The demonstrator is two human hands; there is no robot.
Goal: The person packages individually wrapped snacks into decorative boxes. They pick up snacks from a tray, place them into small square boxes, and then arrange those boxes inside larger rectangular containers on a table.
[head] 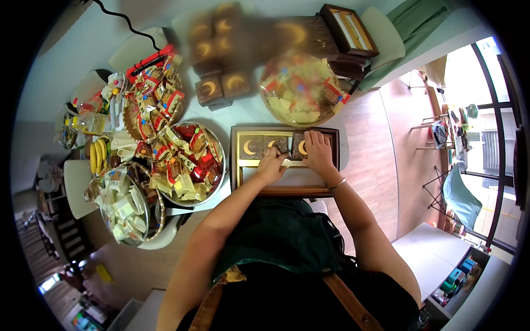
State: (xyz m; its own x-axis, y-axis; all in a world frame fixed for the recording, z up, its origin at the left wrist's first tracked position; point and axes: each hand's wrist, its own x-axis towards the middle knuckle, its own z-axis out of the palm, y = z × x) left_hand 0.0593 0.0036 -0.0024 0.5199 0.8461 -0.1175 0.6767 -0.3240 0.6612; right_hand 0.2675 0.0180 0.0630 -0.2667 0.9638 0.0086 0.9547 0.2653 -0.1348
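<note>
A brown gift box with gold lining lies in front of me at the table's edge. Three small dark boxes with gold crescents stand in its far row: the left one flat, the middle one partly under my left hand, the right one slightly tilted. My left hand's fingers are bent at the middle box's near edge; whether they grip it is unclear. My right hand lies over the right box's right side, fingers together, holding it. The near compartment shows a pale floor.
Left of the box are a round metal tray and a basket of wrapped pastries. Behind it stand a round basket of packets, stacked crescent boxes and an open brown box. Bottles and bananas are farther left.
</note>
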